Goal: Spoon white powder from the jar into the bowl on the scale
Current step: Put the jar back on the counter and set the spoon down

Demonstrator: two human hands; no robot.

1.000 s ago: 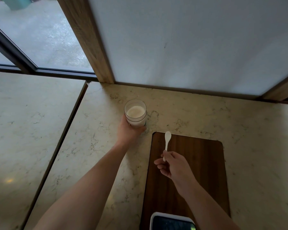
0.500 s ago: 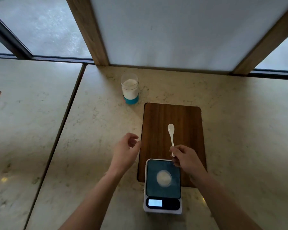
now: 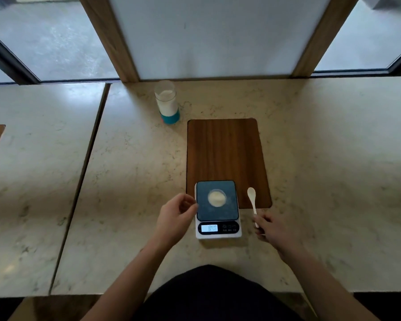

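1. The jar (image 3: 167,101) of white powder stands far left, well apart from both my hands.
2. My left hand (image 3: 175,218) hovers loosely curled and empty, just left of the scale (image 3: 218,209).
3. The bowl (image 3: 217,197) sits on the scale, holding powder.
4. My right hand (image 3: 277,232) pinches the spoon (image 3: 252,200) by its handle, right of the scale, spoon head pointing far.

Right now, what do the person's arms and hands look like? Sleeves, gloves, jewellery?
Both forearms are bare up to the frame edge, with no sleeves in view. The left hand and right hand wear no gloves; no rings, watch or bands are visible. Dark clothing covers the torso at the bottom of the picture.
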